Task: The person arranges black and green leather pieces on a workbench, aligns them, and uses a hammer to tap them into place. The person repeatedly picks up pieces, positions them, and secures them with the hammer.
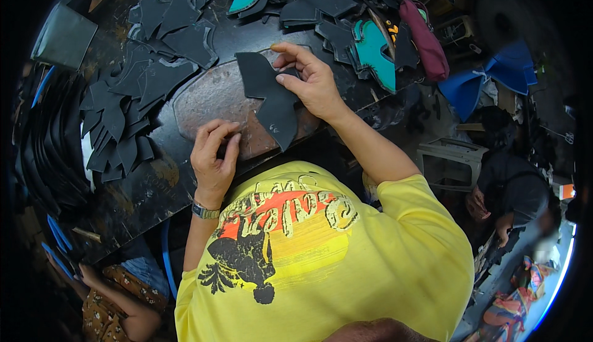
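Note:
A black, leather-like cut piece with a narrow waist and a pointed lower end lies over a worn, brownish slab on the dark table. My right hand grips its upper right edge, thumb on the near face and fingers bent behind it. The piece's lower point reaches the slab's near side. At the slab's left near edge, my left hand is curled, thumb and fingertips brought close together. Anything between those tips is too small to make out. That hand is apart from the black piece.
Piles of similar black pieces cover the table's left side, more its far side. Teal pieces and a maroon pouch lie at the right. A grey stool stands beyond. Other people are at lower left and right.

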